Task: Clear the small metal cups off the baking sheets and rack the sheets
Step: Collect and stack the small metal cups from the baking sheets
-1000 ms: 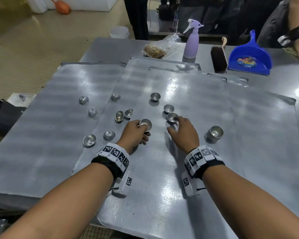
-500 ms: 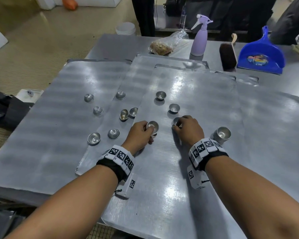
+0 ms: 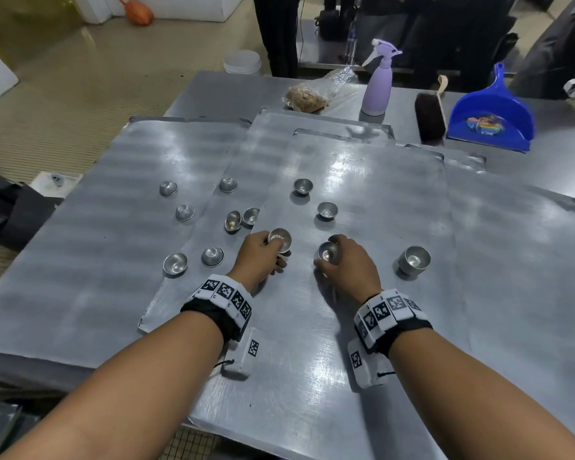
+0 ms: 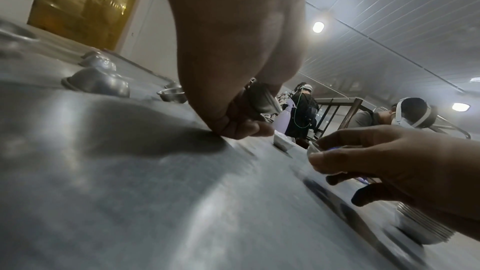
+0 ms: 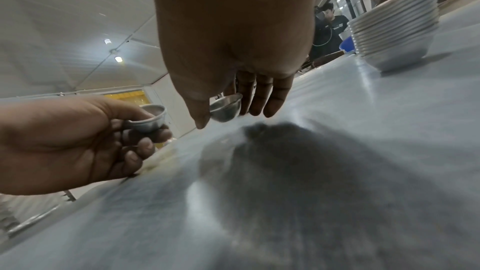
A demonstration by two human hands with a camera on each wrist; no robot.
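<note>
Several small metal cups lie scattered on overlapping baking sheets point(image 3: 362, 180). My left hand point(image 3: 268, 252) grips one cup point(image 3: 279, 239) between thumb and fingers just above the top sheet; the right wrist view shows this cup point(image 5: 148, 118) upright in the curled fingers. My right hand point(image 3: 334, 260) pinches a second cup point(image 3: 327, 252), tilted, with the thumb and fingers on its rim point(image 5: 226, 110). A stack of nested cups point(image 3: 414, 260) stands right of my right hand. Two loose cups point(image 3: 327, 210) point(image 3: 302, 186) sit beyond my hands.
More loose cups point(image 3: 212, 256) lie on the left sheets point(image 3: 113, 210). At the table's back stand a purple spray bottle point(image 3: 377, 84), a brush point(image 3: 429, 114), a blue dustpan point(image 3: 492, 117) and a plastic bag point(image 3: 312, 94). People stand beyond the table.
My right hand closed round the cup it was touching and drew it back toward me, tilting it. My left hand keeps hold of its cup, hardly moved.
</note>
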